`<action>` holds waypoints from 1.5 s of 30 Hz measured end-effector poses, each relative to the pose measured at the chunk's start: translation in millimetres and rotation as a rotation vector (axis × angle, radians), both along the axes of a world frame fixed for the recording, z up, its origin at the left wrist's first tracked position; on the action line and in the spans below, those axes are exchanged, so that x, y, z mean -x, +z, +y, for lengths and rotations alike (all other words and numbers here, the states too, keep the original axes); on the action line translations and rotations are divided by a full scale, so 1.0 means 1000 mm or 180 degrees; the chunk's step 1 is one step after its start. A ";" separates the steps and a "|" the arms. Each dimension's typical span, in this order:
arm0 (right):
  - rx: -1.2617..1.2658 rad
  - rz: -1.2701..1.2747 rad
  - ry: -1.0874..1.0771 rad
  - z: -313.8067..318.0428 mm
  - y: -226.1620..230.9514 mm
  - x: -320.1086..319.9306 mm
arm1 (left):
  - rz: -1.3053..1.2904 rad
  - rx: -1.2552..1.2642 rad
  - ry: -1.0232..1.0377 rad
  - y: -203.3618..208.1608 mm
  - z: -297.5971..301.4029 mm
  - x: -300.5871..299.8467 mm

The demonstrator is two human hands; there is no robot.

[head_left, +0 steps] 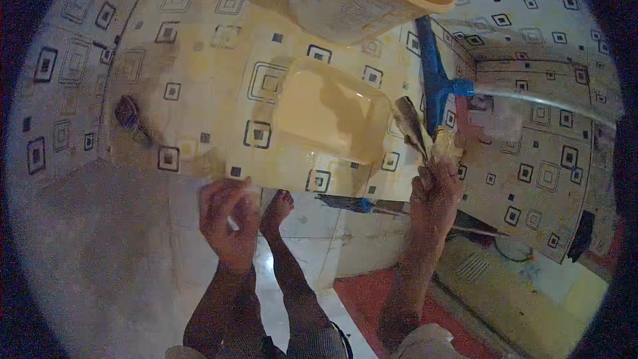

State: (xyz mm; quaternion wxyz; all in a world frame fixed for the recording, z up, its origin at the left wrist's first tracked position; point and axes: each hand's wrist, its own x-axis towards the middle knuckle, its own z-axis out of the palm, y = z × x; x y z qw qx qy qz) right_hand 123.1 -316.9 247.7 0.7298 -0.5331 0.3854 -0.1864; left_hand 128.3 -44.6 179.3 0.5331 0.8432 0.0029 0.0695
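Observation:
My right hand [437, 183] is closed around a flat brush-like tool [412, 127], whose dark, stained end points up and left beside the tray. Whether it is a brush or a scraper I cannot tell. A shallow, pale rectangular tray [380, 129] holds cream-yellow liquid [312, 110] with a shadow across it. My left hand [229, 219] hovers at the near edge of the patterned sheet [199, 100], fingers bent but apart, with nothing visible in them. On the sheet's left side lies a small dark brush-like thing [127, 112].
A large pale bucket [359, 6] stands at the far side, its inside yellowish. A blue-headed floor squeegee [435, 83] with a pale pole lies on the right. Beyond my right arm are a red mat [369, 299] and a tan board [492, 286]. My bare foot [279, 206] shows below.

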 end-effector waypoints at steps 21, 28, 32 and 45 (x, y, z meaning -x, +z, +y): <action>0.2018 0.0149 0.0435 0.031 0.019 -0.007 | 0.3848 0.4340 0.0125 0.073 -0.140 -0.032; 0.2072 0.0234 0.0900 0.017 0.022 -0.011 | 0.3574 0.4311 0.0102 0.061 -0.151 -0.032; 0.1975 0.0335 0.0888 0.016 0.024 -0.018 | 0.4094 0.3987 0.0088 0.062 -0.151 -0.038; 0.2051 0.0276 0.1158 0.012 0.019 -0.037 | 0.3486 0.4205 0.0239 0.059 -0.152 -0.046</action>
